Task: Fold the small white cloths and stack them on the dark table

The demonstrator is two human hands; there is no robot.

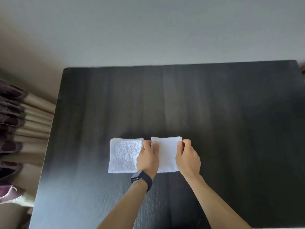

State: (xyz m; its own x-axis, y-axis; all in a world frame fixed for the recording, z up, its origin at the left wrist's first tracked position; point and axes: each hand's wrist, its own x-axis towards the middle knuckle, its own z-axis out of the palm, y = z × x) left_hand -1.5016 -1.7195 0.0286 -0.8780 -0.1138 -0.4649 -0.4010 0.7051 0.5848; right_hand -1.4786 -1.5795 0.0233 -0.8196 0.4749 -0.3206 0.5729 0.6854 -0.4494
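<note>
Two small white cloths lie side by side near the middle of the dark table (pixel 181 100). The left cloth (pixel 123 154) is a folded stack with a textured terry face. The right cloth (pixel 166 154) is smooth and folded. My left hand (pixel 147 156), with a dark watch on its wrist, pinches the right cloth's left edge near the far corner. My right hand (pixel 188 156) pinches the same cloth's right edge near the far corner. Both hands cover parts of that cloth's sides.
The table's far edge meets a pale wall (pixel 148 30). Past the left edge hang beige curtains (pixel 33 123), with dark purple shoes (pixel 9 192) on the floor. A small dark object (pixel 302 70) shows past the far right corner.
</note>
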